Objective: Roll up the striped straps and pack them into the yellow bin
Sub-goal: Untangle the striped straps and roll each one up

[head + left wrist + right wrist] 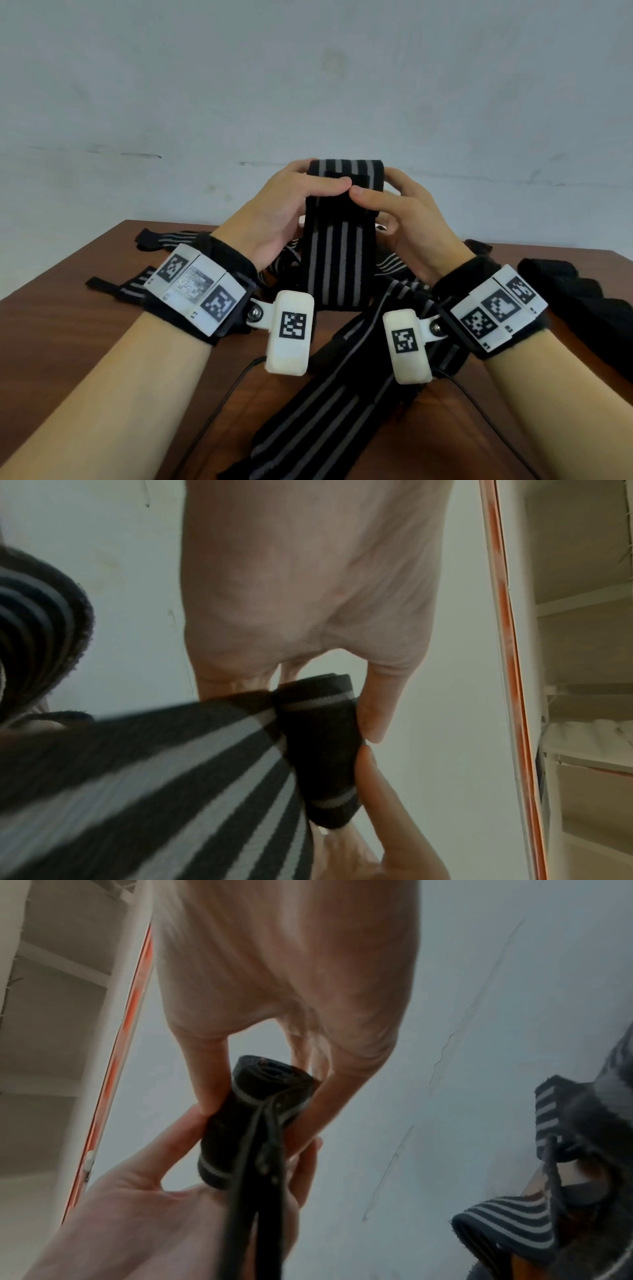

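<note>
Rolling is underway, by my read: I have both hands raised above the wooden table [68,318], each gripping one end of a small tight roll [344,181] formed at the top of a striped strap [334,263]. My left hand [284,212] has its thumb laid across the near face of the roll and its fingers curled behind; my right hand [397,212] mirrors that, so the two thumb tips almost meet at the middle. Holding it this way keeps the coil from springing open and keeps its edges square, I judge. In the right wrist view the spiral end of the roll [270,1074] shows a snug winding, pinched between thumb and fingers.

The unrolled tail of the strap hangs straight down from the roll toward the table, which lets its own weight keep it taut and flat as it feeds in. Most of its length looks unwound, so I judge this strap is early in its rolling.

More striped straps [342,394] lie loose and overlapping on the table beneath my wrists, some running toward me, others spread to the left [137,284]. A plain black piece of fabric [589,298] lies at the right edge. I cannot see the yellow bin in any view, so packing is some way off.
</note>
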A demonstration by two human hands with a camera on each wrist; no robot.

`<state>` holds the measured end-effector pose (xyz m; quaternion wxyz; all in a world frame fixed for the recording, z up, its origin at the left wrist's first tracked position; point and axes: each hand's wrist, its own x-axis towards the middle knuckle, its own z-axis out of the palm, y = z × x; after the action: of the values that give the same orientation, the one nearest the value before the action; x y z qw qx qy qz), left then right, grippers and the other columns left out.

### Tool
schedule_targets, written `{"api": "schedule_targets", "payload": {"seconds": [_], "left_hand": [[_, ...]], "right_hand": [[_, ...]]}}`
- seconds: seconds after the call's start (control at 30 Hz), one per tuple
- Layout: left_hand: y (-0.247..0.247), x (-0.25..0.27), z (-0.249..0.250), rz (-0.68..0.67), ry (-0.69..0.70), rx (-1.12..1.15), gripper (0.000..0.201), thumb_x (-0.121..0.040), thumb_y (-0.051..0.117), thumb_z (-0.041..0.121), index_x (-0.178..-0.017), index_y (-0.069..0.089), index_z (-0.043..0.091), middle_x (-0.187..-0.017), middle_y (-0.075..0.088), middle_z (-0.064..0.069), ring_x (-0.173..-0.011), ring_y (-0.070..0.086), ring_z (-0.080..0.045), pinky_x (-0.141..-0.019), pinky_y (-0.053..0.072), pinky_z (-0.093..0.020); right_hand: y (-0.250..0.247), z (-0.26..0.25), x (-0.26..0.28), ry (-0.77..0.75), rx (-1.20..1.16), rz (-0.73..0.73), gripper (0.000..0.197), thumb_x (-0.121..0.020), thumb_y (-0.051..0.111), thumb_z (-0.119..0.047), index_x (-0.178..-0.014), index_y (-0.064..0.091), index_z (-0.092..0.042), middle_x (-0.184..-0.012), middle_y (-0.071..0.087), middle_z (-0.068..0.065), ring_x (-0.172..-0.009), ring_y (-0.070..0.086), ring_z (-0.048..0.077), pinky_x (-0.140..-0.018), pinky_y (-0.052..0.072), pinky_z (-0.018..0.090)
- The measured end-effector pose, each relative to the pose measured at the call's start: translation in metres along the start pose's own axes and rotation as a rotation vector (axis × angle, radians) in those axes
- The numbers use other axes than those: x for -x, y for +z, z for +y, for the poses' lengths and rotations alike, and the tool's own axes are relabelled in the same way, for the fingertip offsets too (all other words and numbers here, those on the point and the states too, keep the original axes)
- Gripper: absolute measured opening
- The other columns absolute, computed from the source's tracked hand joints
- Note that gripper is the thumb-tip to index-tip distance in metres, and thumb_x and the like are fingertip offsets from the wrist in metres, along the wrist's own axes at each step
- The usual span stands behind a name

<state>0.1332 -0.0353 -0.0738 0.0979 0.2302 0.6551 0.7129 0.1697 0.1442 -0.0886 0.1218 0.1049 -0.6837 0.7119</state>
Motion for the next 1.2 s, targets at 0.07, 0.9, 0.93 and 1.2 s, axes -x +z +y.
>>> {"api": "schedule_targets", "payload": {"seconds": [0.07,0.9,0.93,1.2], "left_hand": [[0.000,0.003,-0.001,-0.054,-0.046,-0.084,0.031,-0.095,0.067,0.037,-0.122,0.074,0.024,-0.119,0.076,0.001,-0.111,0.071,-0.022,-0.107,0.052,-0.048],[0.002,-0.012,-0.020,0.066,-0.106,0.250,0.046,-0.093,0.069,0.033,-0.133,0.066,0.010,-0.126,0.072,-0.013,-0.117,0.070,-0.030,-0.103,0.056,-0.047],[0.002,-0.012,-0.019,0.076,-0.081,0.251,0.038,-0.093,0.069,0.026,-0.127,0.068,0.010,-0.123,0.073,-0.013,-0.115,0.070,-0.030,-0.105,0.054,-0.049],[0.005,-0.009,-0.016,-0.010,-0.072,0.351,0.030,-0.093,0.068,0.020,-0.119,0.072,0.007,-0.112,0.073,-0.012,-0.103,0.073,-0.027,-0.095,0.059,-0.042]], "right_hand": [[0.001,0.000,0.000,-0.014,-0.016,0.023,0.040,-0.090,0.073,-0.008,-0.127,0.063,-0.017,-0.115,0.077,0.004,-0.105,0.074,0.023,-0.084,0.058,0.038],[0.002,0.005,-0.003,0.088,0.122,-0.111,0.038,-0.098,0.063,-0.042,-0.132,0.064,-0.026,-0.119,0.073,-0.007,-0.104,0.071,0.009,-0.087,0.054,0.032],[0.003,0.006,-0.002,0.125,0.117,-0.107,0.041,-0.098,0.059,-0.054,-0.127,0.068,-0.026,-0.112,0.076,-0.007,-0.097,0.072,0.010,-0.084,0.055,0.032],[-0.006,0.005,-0.006,0.086,-0.013,-0.040,0.040,-0.092,0.074,-0.020,-0.129,0.067,-0.006,-0.121,0.074,0.013,-0.108,0.073,0.026,-0.090,0.057,0.039]]}}
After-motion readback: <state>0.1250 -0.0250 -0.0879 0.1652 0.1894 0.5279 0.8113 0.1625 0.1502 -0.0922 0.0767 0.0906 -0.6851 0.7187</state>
